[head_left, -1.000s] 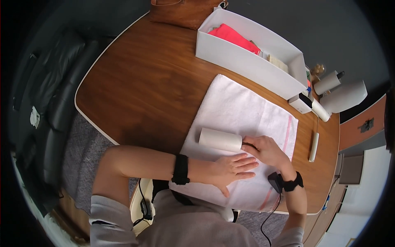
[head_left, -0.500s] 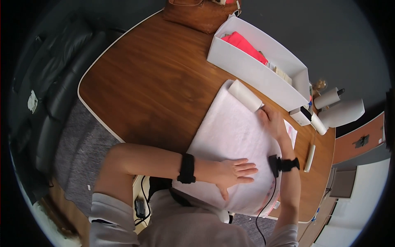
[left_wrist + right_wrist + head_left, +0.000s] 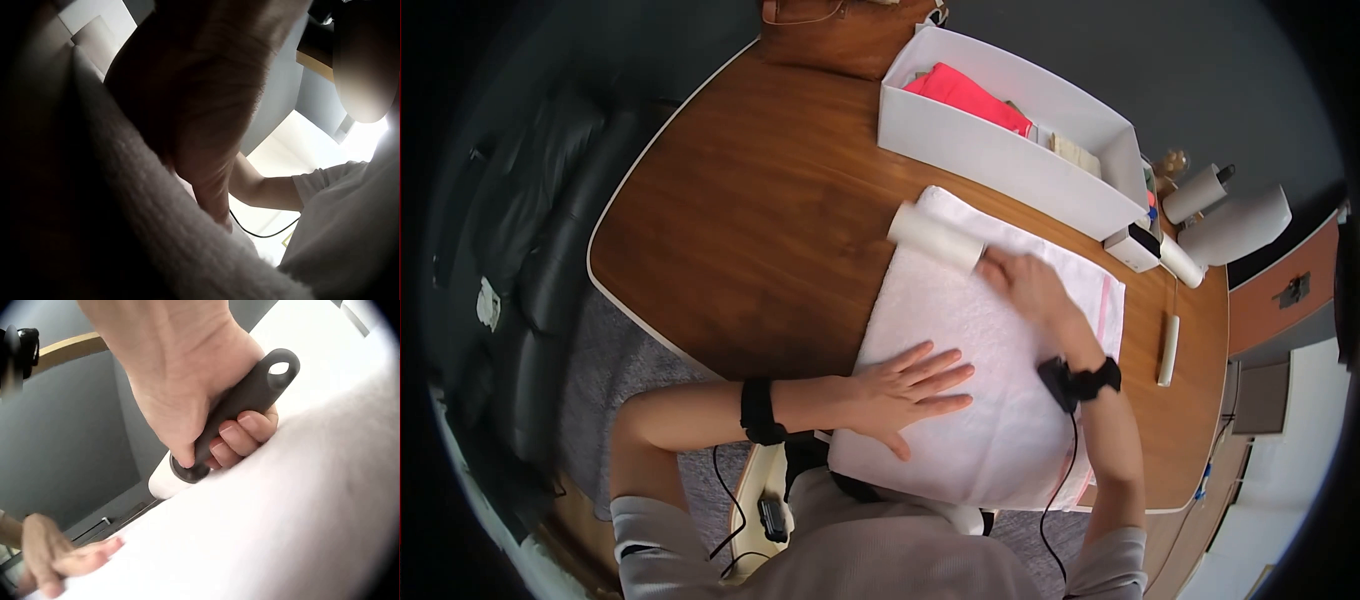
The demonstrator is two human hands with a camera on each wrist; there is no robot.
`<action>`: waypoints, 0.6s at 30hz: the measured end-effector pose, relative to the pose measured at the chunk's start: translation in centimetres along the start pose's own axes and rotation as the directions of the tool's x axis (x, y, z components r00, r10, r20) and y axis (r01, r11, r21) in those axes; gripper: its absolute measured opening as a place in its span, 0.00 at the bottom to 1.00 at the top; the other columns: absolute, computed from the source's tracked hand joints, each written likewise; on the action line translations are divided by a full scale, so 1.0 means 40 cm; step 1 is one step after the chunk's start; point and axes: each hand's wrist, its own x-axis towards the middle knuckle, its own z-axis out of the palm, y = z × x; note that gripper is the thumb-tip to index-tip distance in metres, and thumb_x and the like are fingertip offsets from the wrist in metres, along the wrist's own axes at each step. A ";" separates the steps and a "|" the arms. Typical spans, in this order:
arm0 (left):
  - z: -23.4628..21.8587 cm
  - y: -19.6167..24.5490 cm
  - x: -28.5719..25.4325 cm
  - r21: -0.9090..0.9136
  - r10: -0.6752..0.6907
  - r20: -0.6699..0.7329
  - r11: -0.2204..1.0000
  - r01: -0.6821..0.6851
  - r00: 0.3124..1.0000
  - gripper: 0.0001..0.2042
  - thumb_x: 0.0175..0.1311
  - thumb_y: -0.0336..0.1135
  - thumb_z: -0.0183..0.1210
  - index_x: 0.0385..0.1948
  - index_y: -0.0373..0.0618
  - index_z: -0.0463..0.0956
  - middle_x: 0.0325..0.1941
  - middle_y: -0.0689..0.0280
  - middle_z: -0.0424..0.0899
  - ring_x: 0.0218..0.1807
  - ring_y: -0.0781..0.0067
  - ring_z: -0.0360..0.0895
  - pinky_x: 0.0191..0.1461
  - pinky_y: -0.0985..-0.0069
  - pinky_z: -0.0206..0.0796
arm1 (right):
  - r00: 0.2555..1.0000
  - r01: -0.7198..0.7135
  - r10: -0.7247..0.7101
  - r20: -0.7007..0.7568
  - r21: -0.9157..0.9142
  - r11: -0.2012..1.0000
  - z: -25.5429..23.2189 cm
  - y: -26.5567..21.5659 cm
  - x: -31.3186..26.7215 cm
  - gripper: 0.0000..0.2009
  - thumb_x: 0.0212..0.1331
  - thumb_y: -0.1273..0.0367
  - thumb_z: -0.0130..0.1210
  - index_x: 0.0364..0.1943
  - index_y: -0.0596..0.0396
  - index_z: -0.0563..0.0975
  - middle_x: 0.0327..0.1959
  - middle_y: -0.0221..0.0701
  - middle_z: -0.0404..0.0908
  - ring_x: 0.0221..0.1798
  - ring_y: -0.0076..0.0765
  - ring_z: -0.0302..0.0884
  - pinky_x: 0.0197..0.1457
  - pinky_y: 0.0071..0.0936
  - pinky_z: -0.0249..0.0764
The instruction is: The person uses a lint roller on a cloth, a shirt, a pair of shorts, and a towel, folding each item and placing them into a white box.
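Observation:
A lint roller with a white cylinder [image 3: 937, 238] and a dark handle [image 3: 240, 403] is in my right hand [image 3: 1032, 295]. My fingers curl round the handle, as the right wrist view shows. The roller lies over the upper left part of a white towel [image 3: 1020, 400], its far end reaching past the towel's left edge. My left hand [image 3: 907, 393] rests flat on the towel's left side, fingers spread. In the left wrist view the thumb side of the left hand [image 3: 194, 119] presses on the fluffy towel edge [image 3: 156, 206].
A long white box [image 3: 1000, 150] with a pink cloth [image 3: 975, 98] stands behind the towel. Beyond it at the back is a brown leather bag [image 3: 840, 40]. At the right are a small white box [image 3: 1130, 250] and a white stick-like thing [image 3: 1168, 350] on the wooden table [image 3: 740, 200].
The roller went from mid-towel up to the far edge, then back toward me and left. My left hand has shifted left along the towel. The towel's far right part, earlier rumpled, lies flatter.

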 end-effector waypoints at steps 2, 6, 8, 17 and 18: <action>-0.001 0.001 0.003 0.001 -0.001 0.003 1.000 0.001 1.000 0.51 0.33 0.62 0.61 0.63 0.48 0.49 0.69 0.56 0.40 0.71 0.57 0.31 0.69 0.57 0.26 | 0.994 -0.065 0.060 -0.093 -0.053 0.996 0.000 0.036 0.048 0.13 0.58 0.58 0.44 0.34 0.52 0.73 0.21 0.44 0.76 0.27 0.53 0.73 0.30 0.44 0.69; -0.002 -0.002 0.001 0.002 0.000 -0.004 1.000 0.000 1.000 0.51 0.33 0.62 0.61 0.63 0.48 0.49 0.69 0.56 0.40 0.71 0.58 0.31 0.69 0.57 0.26 | 0.978 -0.143 0.119 -0.170 -0.133 0.981 -0.028 0.019 0.063 0.13 0.58 0.58 0.44 0.32 0.52 0.72 0.20 0.44 0.75 0.26 0.53 0.73 0.29 0.45 0.68; -0.001 -0.004 0.000 0.006 -0.001 -0.015 1.000 0.001 1.000 0.51 0.32 0.62 0.61 0.63 0.49 0.50 0.69 0.56 0.40 0.71 0.58 0.31 0.69 0.57 0.26 | 0.992 -0.103 0.095 -0.087 -0.084 0.991 -0.055 -0.026 0.037 0.12 0.58 0.58 0.44 0.32 0.51 0.72 0.20 0.44 0.75 0.26 0.52 0.73 0.29 0.44 0.68; 0.029 -0.006 0.001 0.052 0.006 -0.071 0.999 -0.002 0.997 0.52 0.30 0.65 0.60 0.62 0.50 0.51 0.69 0.56 0.42 0.71 0.58 0.32 0.69 0.58 0.24 | 0.941 0.153 -0.185 0.283 0.130 0.980 -0.020 -0.113 -0.045 0.11 0.58 0.58 0.45 0.34 0.48 0.75 0.22 0.41 0.76 0.28 0.50 0.74 0.32 0.41 0.70; 0.021 -0.005 0.002 0.055 0.003 -0.063 0.999 0.000 0.998 0.51 0.30 0.65 0.60 0.62 0.50 0.51 0.69 0.56 0.42 0.71 0.58 0.32 0.69 0.58 0.24 | 0.965 0.127 -0.148 0.217 0.109 0.986 -0.009 -0.098 -0.030 0.12 0.58 0.58 0.45 0.35 0.48 0.75 0.22 0.41 0.76 0.28 0.50 0.74 0.32 0.42 0.70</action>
